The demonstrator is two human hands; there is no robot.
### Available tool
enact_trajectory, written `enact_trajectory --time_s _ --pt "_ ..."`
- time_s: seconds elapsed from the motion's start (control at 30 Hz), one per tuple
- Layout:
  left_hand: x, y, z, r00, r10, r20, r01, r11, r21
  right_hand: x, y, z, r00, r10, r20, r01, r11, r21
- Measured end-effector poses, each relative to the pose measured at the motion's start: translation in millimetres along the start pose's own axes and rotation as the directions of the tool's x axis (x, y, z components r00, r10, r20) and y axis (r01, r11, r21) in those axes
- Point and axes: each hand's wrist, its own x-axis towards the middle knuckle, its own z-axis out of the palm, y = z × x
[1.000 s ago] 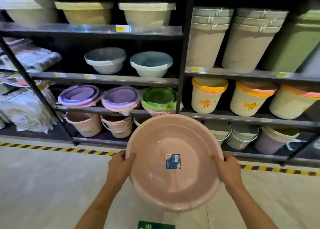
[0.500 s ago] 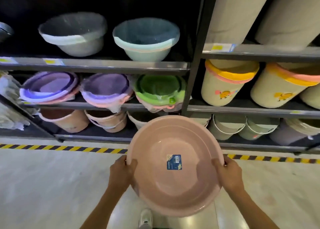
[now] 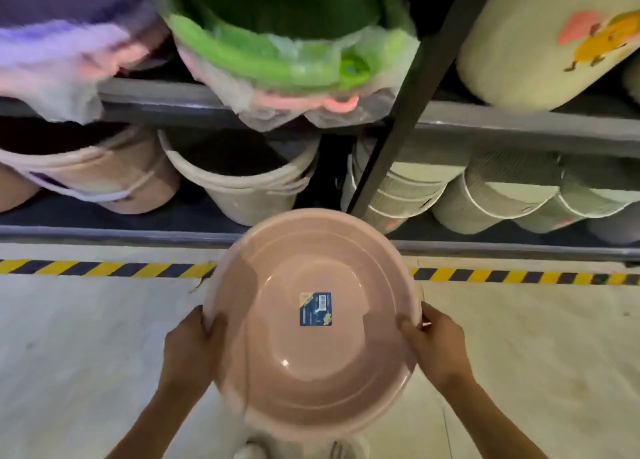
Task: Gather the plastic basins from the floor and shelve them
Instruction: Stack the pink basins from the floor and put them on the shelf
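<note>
I hold a round pink plastic basin with a blue label at its centre, its inside facing me, above the pale floor in front of the shelving. My left hand grips its left rim and my right hand grips its right rim, thumbs over the edge. Above it, on the middle shelf, lies a stack of green and pink basins wrapped in clear plastic, with a purple and pink stack to the left.
A black upright post splits the shelving just above the basin. Pink and cream buckets fill the bottom shelf, ribbed grey bins lie to the right. A cream bucket with a cartoon print sits top right. Yellow-black tape marks the floor.
The view has moved much closer to the shelves and tilted down. The basin stays gripped in both hands, now just in front of the bottom shelf's edge.
</note>
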Motion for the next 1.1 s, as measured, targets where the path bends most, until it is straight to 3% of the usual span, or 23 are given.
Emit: enact_trajectory --time_s 0.3,0.5,0.67,0.77,0.87,1.1 --pt "106.7 -67.1 126.5 0.993 0.001 0.12 -0.013 0.995 0.095 110.2 103.9 106.6 1.0 0.016 -0.011 -0.017 0.998 -0.053" --pt "145.3 -91.9 174.3 0.993 -0.024 0.112 0.003 0.983 0.184 144.6 147.2 162.4 0.996 0.092 0.015 -0.091 0.993 -0.074" --pt "147.8 -112.1 209.5 0.995 -0.009 0.104 -0.015 0.973 0.229 150.5 176.8 181.1 0.993 0.118 0.005 -0.116 0.984 -0.133" --pt "146.8 -119.2 222.8 0.997 0.074 0.01 -0.075 0.965 0.25 152.6 180.6 187.3 0.995 0.086 -0.041 -0.093 0.977 -0.193" --pt "146.6 -126.5 227.4 0.993 0.118 0.026 -0.121 0.96 0.252 151.7 182.5 194.0 0.995 0.058 -0.083 -0.076 0.969 -0.233" --pt "147.1 -136.5 231.5 0.993 -0.021 0.114 0.005 0.99 0.143 158.1 191.4 199.5 0.994 0.097 -0.046 -0.105 0.97 -0.221"
